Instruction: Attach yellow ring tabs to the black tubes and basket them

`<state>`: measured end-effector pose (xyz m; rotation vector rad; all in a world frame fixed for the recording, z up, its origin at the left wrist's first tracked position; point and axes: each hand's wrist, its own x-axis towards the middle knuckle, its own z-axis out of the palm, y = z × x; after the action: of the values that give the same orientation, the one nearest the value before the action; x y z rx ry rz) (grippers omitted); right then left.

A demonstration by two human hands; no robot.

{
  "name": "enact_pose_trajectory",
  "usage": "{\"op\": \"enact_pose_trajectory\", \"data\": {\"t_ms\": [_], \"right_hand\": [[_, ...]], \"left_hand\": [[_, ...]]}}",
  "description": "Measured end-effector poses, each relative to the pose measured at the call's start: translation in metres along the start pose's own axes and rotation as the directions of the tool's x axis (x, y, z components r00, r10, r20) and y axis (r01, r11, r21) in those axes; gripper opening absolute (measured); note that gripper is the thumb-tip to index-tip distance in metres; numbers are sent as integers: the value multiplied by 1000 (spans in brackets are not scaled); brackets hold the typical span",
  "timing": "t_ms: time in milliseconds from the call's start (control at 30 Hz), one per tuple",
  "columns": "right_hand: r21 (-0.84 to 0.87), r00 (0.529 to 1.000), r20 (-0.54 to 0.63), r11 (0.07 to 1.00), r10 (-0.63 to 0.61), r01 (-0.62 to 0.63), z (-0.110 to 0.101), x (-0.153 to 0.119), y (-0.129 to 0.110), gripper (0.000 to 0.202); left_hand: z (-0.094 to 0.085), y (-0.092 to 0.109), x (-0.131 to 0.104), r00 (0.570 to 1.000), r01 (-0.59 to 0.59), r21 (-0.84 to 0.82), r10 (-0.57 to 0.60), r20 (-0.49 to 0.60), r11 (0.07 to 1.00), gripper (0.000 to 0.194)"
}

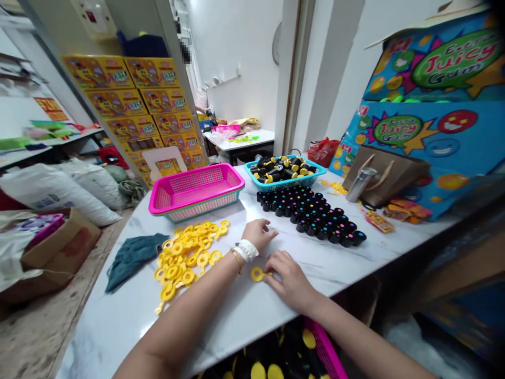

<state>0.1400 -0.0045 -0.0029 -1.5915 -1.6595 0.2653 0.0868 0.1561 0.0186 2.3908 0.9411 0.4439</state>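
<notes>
Left hand (258, 236) half-open, seemingly empty; right hand (290, 276) pinched 1 yellow ring (261, 275); yellow heap (173, 271) looked unworked, teal basket (276, 186) filled.

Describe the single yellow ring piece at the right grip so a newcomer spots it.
On the white table, find the heap of yellow ring pieces. Across the left forearm from it, one yellow ring piece shows at the right grip. Unlike the heaped pieces, it is alone, its stem between the fingers.
</notes>
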Motion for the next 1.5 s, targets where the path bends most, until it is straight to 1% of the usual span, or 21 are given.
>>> {"op": "enact_pose_trajectory", "data": {"t_ms": [67,100,133,200,267,300,333,400,467,567,633,733,833,967,1067,1133,1233,1300,1333,1433,1500], "right_hand": [[134,995,5,986,100,-99,-7,-6,3,11],[215,985,18,962,170,-169,-10,-7,5,10],[309,969,31,920,246,-243,-12,-8,7,7],[501,928,69,792,365,-348,-13,-7,11,3],[639,903,105,668,416,-382,-13,-5,13,8],[673,899,120,631,421,-385,-13,-4,14,9],[685,900,134,617,415,-387,-13,-3,14,8],[682,896,169,608,410,-407,-16,-1,14,7],[689,881,215,574,421,-443,-22,0,15,12],[724,855,303,482,420,-493,-37,0,26,22],[731,844,317,455,432,-508,-50,3,37,25],[713,820,287,462,495,-528,-65,15,53,30],[676,804,301,480,512,-559,-71,36,62,30],[506,774,403,586,488,-633,-68,61,61,25],[380,757,401,658,516,-650,-65,69,59,22],[335,745,395,671,537,-661,-64,69,59,22],[356,731,377,639,569,-682,-61,67,60,27],[372,734,358,633,578,-679,-59,64,60,31],[366,743,345,647,573,-669,-58,63,60,32],[369,793,308,702,527,-609,-59,60,56,32],[382,811,291,716,507,-584,-61,59,53,33]], "left_hand": [[13,9,21,998,17,26,-15,-61,1000,45],[18,14,32,996,32,36,-29,-84,999,45],[23,18,43,994,53,42,-48,-101,998,44],[32,25,61,987,105,50,-98,-130,993,39],[38,29,73,977,155,58,-145,-157,986,35],[40,31,77,974,169,62,-157,-166,984,33],[42,32,79,972,173,67,-159,-174,983,31],[43,34,79,972,164,76,-148,-183,984,28],[42,32,72,973,155,83,-138,-184,984,26],[34,22,50,979,124,93,-106,-176,988,23],[27,14,28,986,62,82,-49,-160,995,20],[18,7,-6,996,-9,23,11,-92,1000,19],[15,6,-28,998,-55,-10,55,-22,998,24],[13,6,-32,984,-176,-41,176,13,984,25],[13,4,-30,977,-213,-76,215,13,974,24],[13,3,-29,979,-204,-83,205,2,975,22],[12,3,-29,984,-177,-39,178,23,983,20],[11,3,-29,989,-130,-17,131,66,991,23],[11,4,-29,991,-106,-18,107,85,994,24],[10,4,-29,991,-72,-41,77,110,997,27],[10,4,-29,991,-74,-47,79,109,996,29]]}}
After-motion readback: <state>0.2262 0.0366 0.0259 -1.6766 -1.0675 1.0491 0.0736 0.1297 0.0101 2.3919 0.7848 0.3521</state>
